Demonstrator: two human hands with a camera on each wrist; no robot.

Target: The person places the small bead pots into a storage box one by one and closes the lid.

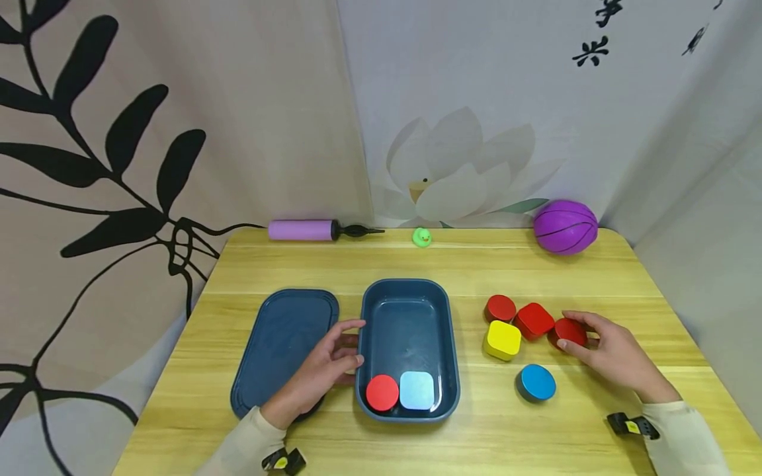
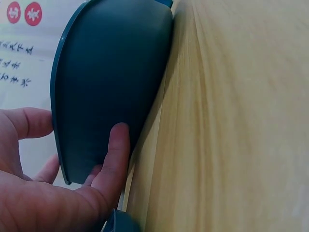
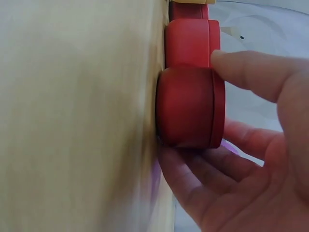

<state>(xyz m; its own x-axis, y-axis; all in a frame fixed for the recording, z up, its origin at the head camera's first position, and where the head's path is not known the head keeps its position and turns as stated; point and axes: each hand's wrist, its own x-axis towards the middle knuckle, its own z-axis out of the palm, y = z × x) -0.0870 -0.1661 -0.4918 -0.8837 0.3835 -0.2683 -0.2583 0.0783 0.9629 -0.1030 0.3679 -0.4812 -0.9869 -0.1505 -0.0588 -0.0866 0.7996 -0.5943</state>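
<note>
Head view shows, nearest, the left hand (image 1: 321,371) with relaxed fingers touching the side of the blue tray (image 1: 407,337). Slightly farther, the right hand (image 1: 616,354) grasps the red round box (image 1: 568,332) on the worktop (image 1: 476,436). In my judgement, the fingers should press evenly, without pushing the red square box (image 1: 534,320) beside.

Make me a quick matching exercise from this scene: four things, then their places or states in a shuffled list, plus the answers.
Things:
1. tray
2. pale blue square piece
3. yellow piece
4. purple ball

Places or states:
A. between the tray and the right hand
B. near the back right corner of the table
C. touched by the left hand
D. inside the tray

Pairs: 1-C, 2-D, 3-A, 4-B
</note>
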